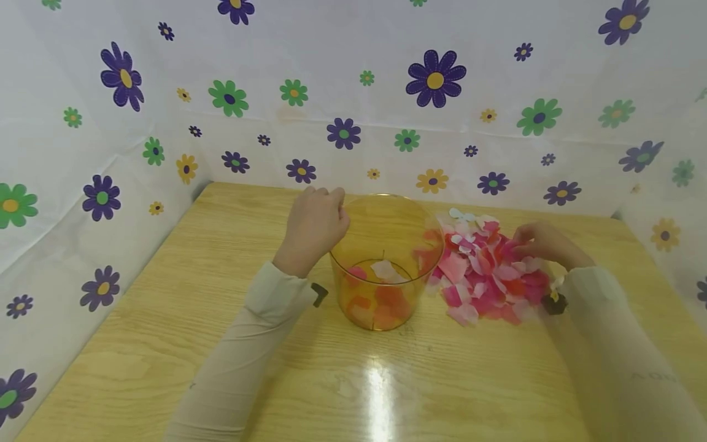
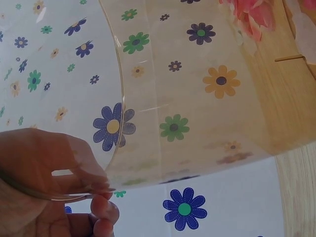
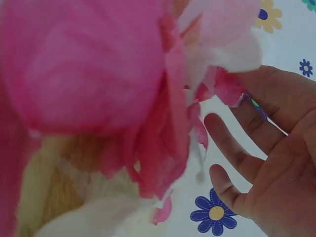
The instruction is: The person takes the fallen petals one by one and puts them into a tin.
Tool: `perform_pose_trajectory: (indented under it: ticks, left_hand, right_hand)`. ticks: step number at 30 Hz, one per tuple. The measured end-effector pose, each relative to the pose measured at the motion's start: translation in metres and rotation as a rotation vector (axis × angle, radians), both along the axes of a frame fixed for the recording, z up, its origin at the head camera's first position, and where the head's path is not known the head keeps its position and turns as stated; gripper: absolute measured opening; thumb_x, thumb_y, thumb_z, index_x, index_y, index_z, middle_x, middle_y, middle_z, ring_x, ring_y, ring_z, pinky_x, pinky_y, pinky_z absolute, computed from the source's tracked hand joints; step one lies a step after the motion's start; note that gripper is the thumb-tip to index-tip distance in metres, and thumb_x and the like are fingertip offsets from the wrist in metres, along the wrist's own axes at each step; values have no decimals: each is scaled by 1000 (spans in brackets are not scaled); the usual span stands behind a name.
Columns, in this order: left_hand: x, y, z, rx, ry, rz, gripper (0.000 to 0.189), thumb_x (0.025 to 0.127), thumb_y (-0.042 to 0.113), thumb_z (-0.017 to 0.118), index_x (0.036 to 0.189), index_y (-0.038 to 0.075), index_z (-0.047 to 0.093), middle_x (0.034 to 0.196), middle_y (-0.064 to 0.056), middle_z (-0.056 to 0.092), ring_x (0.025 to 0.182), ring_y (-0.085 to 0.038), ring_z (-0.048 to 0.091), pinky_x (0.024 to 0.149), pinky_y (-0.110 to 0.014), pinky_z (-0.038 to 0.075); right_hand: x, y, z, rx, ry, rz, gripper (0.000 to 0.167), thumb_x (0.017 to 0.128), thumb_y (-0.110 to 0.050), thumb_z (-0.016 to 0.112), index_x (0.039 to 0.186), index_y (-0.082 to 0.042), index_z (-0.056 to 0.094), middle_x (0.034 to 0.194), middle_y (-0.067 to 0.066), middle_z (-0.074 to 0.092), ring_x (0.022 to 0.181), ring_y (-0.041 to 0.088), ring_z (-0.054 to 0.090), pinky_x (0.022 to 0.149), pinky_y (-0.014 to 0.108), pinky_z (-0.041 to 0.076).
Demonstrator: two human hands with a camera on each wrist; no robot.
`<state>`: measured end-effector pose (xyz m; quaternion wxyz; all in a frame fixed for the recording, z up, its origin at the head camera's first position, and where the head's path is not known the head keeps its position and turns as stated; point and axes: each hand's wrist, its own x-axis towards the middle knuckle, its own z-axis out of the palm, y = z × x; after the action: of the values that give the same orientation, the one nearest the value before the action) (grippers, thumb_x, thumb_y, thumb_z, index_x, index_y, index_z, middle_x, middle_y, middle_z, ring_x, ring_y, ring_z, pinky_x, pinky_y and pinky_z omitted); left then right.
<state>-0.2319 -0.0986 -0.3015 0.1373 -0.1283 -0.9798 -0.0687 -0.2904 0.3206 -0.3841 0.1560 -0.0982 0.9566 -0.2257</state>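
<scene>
A transparent amber tub (image 1: 381, 307) stands on the table with a few petals at its bottom. My left hand (image 1: 316, 224) grips its rim on the left side, and in the left wrist view the fingers (image 2: 104, 207) pinch the clear wall's edge. To the tub's right lies a loose heap of pink, red and white artificial petals (image 1: 486, 270). My right hand (image 1: 547, 244) is at the heap's right side. In the right wrist view its fingers (image 3: 232, 148) are spread and loosely bent, with petals (image 3: 163, 123) in front of and against the fingertips.
The wooden table (image 1: 166, 331) ends at white cloth walls (image 1: 386, 37) printed with flowers, at the back and both sides. A small dark piece (image 1: 318, 294) shows by the left cuff, another dark item (image 1: 555, 303) under the right cuff.
</scene>
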Motion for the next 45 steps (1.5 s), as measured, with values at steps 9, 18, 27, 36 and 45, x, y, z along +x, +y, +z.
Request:
perform_pose_trajectory:
  ticks: [9, 18, 27, 36, 45]
  left_hand:
    - [0, 2, 1, -2, 0, -5, 13, 89, 15, 50, 86, 4, 59, 73, -9, 59, 68, -24, 47, 66, -31, 40]
    - [0, 1, 3, -12, -18, 3, 16, 89, 16, 49, 90, 4, 59, 76, -10, 59, 70, -25, 48, 68, -32, 41]
    - [0, 0, 2, -4, -8, -4, 14, 89, 15, 49, 87, 4, 58, 73, -10, 58, 68, -24, 46, 66, -32, 40]
    - [0, 3, 0, -3, 1, -10, 13, 88, 14, 50, 86, 4, 58, 72, -10, 58, 67, -24, 46, 65, -31, 38]
    - [2, 3, 3, -4, -16, 4, 15, 89, 15, 49, 88, 4, 58, 75, -10, 59, 69, -24, 46, 67, -32, 40]
  right_hand:
    - [13, -7, 31, -73, 128, 13, 28, 88, -16, 62, 111, -2, 56, 111, 23, 62, 103, 40, 59, 87, 56, 48]
    - [48, -91, 97, -337, 396, 76, 26, 86, -18, 66, 109, -7, 63, 110, 12, 64, 109, 25, 54, 99, 54, 41]
    - [61, -162, 96, -378, 400, 363, 16, 83, -9, 68, 99, -7, 66, 101, 8, 68, 108, 25, 58, 102, 50, 39]
    - [64, -153, 93, -383, 435, 385, 14, 83, -7, 68, 97, -7, 65, 101, 7, 67, 107, 24, 57, 101, 50, 40]
    - [70, -97, 100, -296, 447, 155, 13, 84, -10, 67, 97, -8, 65, 106, 11, 66, 112, 28, 55, 98, 56, 39]
